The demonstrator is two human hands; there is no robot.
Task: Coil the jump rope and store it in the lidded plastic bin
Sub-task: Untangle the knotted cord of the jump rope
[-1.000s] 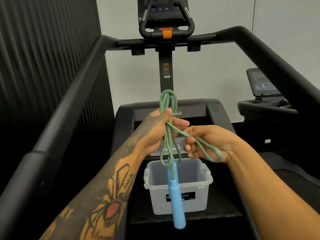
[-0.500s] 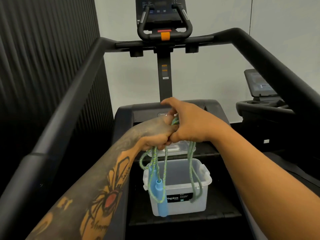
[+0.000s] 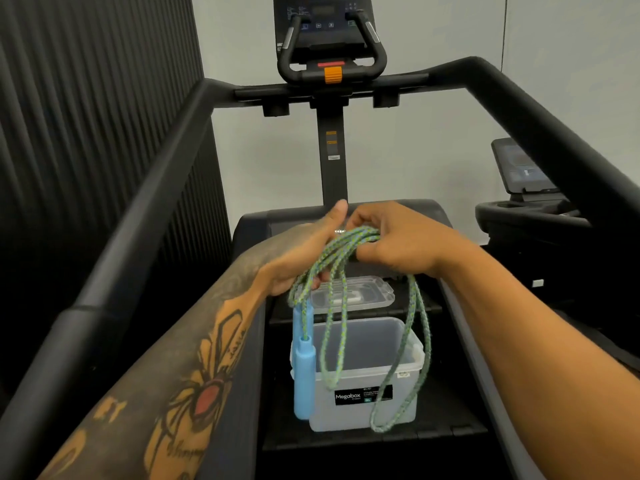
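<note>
Head view: both hands' fingers pinch jump rope (image 3: 341,258) coils above open bin (image 3: 363,393) w/ "Megabox" label (image 3: 348,396).

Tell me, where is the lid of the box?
In the head view, the lid lies flat on the treadmill deck just behind the open box, below the two hands and partly behind the hanging rope.

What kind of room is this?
Most likely a gym: the person stands on a treadmill with its console ahead, a second machine alongside, and a jump rope in hand.
</note>
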